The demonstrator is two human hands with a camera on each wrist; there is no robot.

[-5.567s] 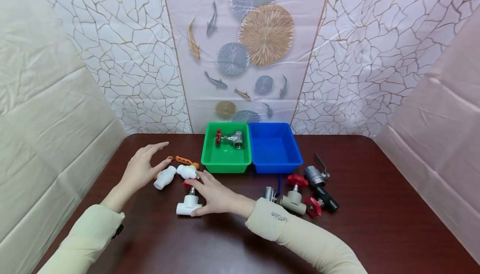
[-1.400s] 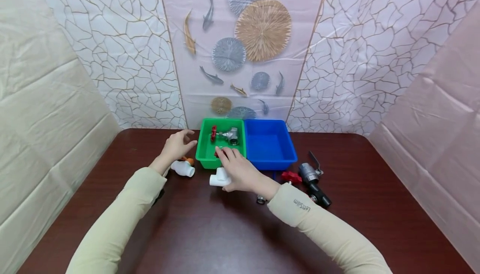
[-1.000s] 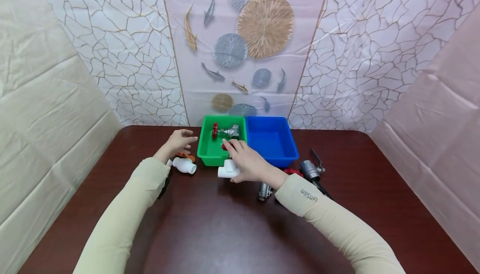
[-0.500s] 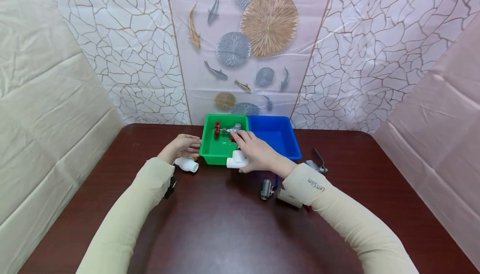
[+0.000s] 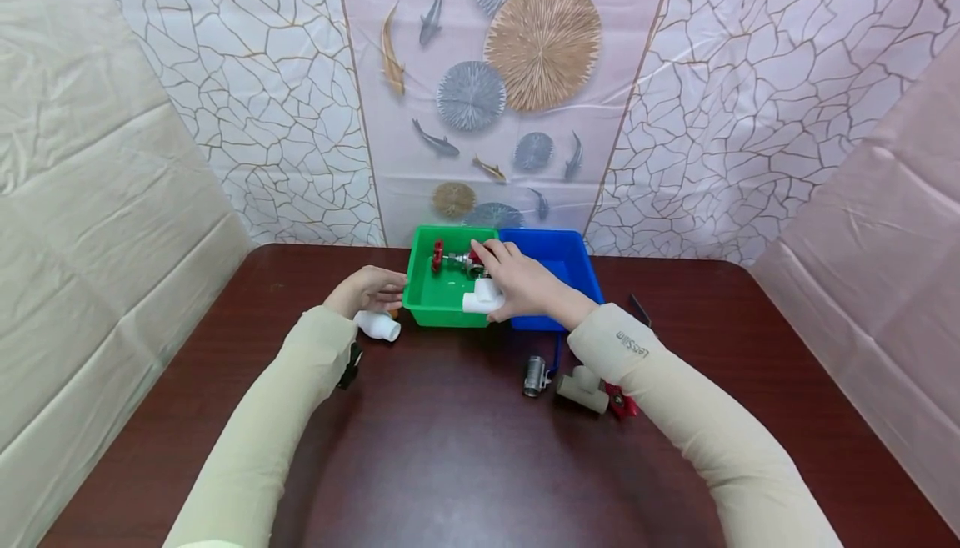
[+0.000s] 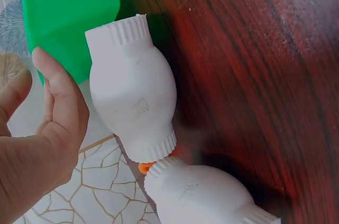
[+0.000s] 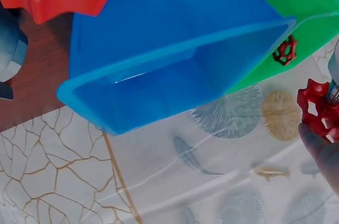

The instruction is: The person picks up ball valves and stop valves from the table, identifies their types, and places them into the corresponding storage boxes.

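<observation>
Right hand (image 5: 528, 285): grip closed on white valve (image 5: 482, 301), mid-frame, by green tray (image 5: 442, 317). Left hand (image 5: 370, 289): grip loose, nothing held. Metal valve (image 5: 455, 258) in tray; tan fitting (image 5: 582, 396), others remain on worktop (image 5: 435, 448).

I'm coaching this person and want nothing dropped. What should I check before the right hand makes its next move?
1. Grip: ok. The right hand holds the white plastic T-shaped valve with a red handwheel.
2. Clearance over the front rim of the green rectangular plastic bin: cannot tell; the valve's white body overlaps it in the head view.
3. Landing space: ok. Bare bin floor shows at the front left.
4. Full view of the silver metal valve with its own red handwheel inside: not ok; the held valve partly hides it.
5. Free helper: ok. The left hand holds nothing.
6. That hand touching the bin: cannot tell.
</observation>
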